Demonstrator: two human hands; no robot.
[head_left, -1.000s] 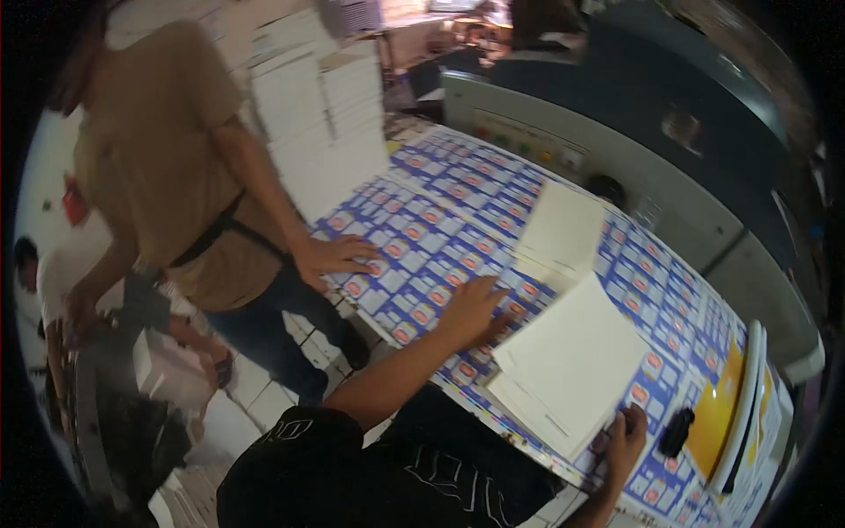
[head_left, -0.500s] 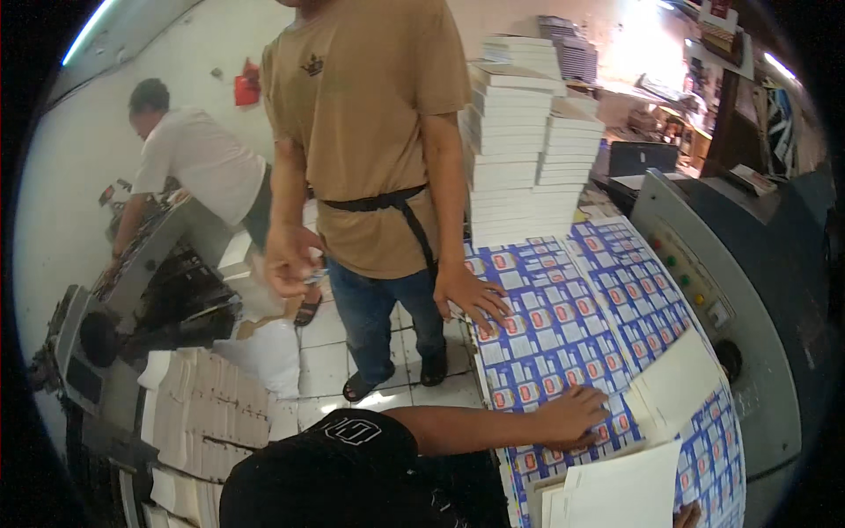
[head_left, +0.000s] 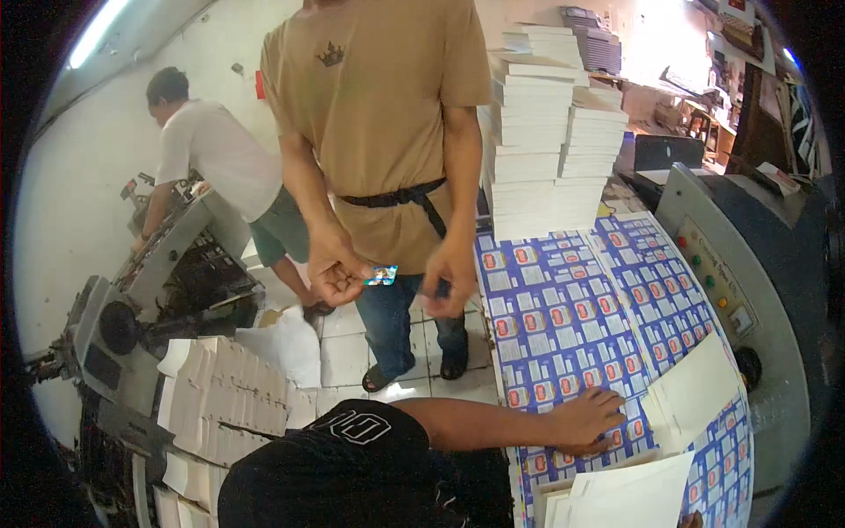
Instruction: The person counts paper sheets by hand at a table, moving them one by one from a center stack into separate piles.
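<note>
At the upper left, one worker in white [head_left: 224, 163] leans over a machine [head_left: 189, 255]; below, blocks of pale paper [head_left: 224, 392] lie in rows, too overlapped to count. In the centre, a second worker, in tan [head_left: 378, 123], holds one small shiny card [head_left: 381, 275]. Two tall white stacks [head_left: 532, 132] rise at the upper centre-right. At the lower centre-right, the left hand [head_left: 585, 421] lies palm down on the blue-printed counter [head_left: 568, 308], its grip released, fingers loosely spread, touching only the printed surface. Two cream piles lie at the lower right: the near pile [head_left: 627, 495], flat and plain, its lower sheets jutting out at the left, and the far pile [head_left: 700, 387], slightly fanned. Only fingertips of the right hand [head_left: 693, 521] show at the bottom edge; its grip cannot be told. Four coloured buttons [head_left: 709, 282] line a grey panel [head_left: 761, 370] farther right.
</note>
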